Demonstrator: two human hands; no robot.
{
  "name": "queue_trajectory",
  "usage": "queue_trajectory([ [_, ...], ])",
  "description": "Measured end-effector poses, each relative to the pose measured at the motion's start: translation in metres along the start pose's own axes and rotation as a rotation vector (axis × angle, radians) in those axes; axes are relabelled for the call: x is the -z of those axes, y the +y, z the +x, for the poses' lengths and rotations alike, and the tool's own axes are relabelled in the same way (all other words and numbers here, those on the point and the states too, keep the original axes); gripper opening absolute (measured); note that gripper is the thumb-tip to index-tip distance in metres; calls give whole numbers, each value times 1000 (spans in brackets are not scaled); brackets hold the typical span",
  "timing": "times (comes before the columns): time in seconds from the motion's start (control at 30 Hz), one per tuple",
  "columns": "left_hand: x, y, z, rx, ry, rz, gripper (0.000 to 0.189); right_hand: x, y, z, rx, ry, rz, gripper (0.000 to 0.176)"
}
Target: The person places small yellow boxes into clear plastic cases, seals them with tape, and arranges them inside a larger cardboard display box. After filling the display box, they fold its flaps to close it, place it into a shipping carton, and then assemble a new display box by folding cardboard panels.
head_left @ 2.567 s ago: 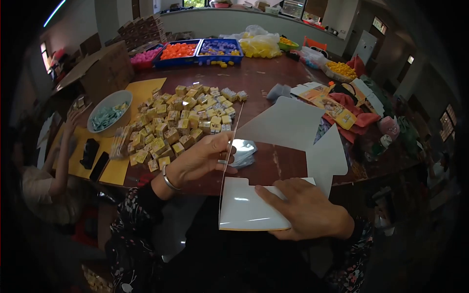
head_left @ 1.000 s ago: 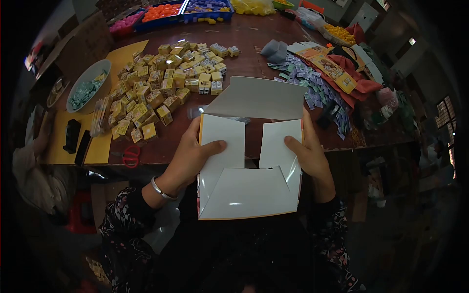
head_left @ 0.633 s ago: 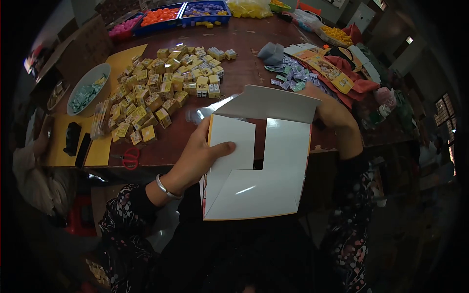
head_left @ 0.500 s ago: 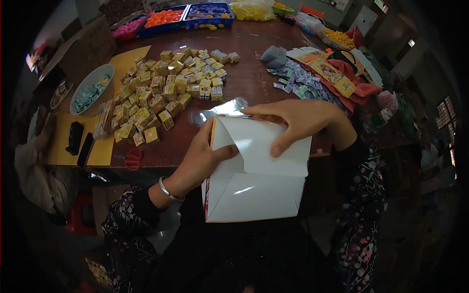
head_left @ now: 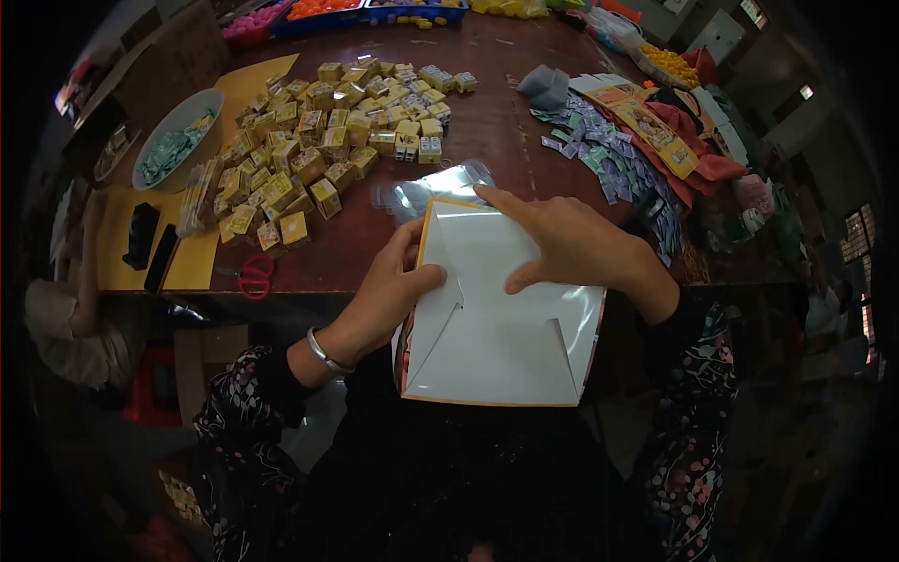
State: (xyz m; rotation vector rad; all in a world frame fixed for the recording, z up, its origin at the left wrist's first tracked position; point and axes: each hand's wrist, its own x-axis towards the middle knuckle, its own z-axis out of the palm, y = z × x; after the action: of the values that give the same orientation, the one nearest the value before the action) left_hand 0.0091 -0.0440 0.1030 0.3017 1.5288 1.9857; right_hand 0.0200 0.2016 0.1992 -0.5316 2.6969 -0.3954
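Note:
In front of my lap is a cardboard box, its white flaps folded across the side facing me, with a yellow edge and printed sides. My left hand is closed on its left edge, thumb on the white flap and fingers behind. Over the upper right part lies my right hand, its index finger stretched along the top edge and its thumb on the white panel; its other fingers are mostly hidden. Just beyond the box, clear plastic pieces lie on the table.
A pile of small yellow boxes covers the table's left side, near red scissors and an oval bowl of green packets. Purple and green packets lie at right beside printed cardboard. Another person's arm is at far left.
The white flaps, partly raised before, now lie flatter, with the lower flap's slanted edges crossing the panel. My right thumb has shifted slightly left. The view has tilted down.

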Motion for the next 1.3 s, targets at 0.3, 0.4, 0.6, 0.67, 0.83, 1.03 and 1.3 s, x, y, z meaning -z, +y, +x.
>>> queue_trajectory([
  [0.3, 11, -8, 2, -27, 8, 100, 64, -17, 0, 4, 29, 153, -137, 109],
  [0.4, 12, -7, -1, -33, -20, 120, 64, -7, 0, 4, 44, 17, -71, 112],
  [0.6, 11, -2, -2, 1, -61, -69, 61, -11, 13, -7, 143, 53, -48, 108],
  [0.67, 18, -1, -1, 75, -161, -221, 57, -3, 8, -12, 124, 36, 51, 97],
  [0.83, 36, 3, 5, 185, -640, -597, 50, 34, 30, -18, 99, 63, 415, 42],
  [1.03, -36, 143, 22, -367, -642, -253, 43, 173, 30, -84, 272, 278, 447, 37],
  [1.3, -79, 290, 79, -913, -678, 639, 25, 235, 28, -193, 237, 755, 258, 26],
])
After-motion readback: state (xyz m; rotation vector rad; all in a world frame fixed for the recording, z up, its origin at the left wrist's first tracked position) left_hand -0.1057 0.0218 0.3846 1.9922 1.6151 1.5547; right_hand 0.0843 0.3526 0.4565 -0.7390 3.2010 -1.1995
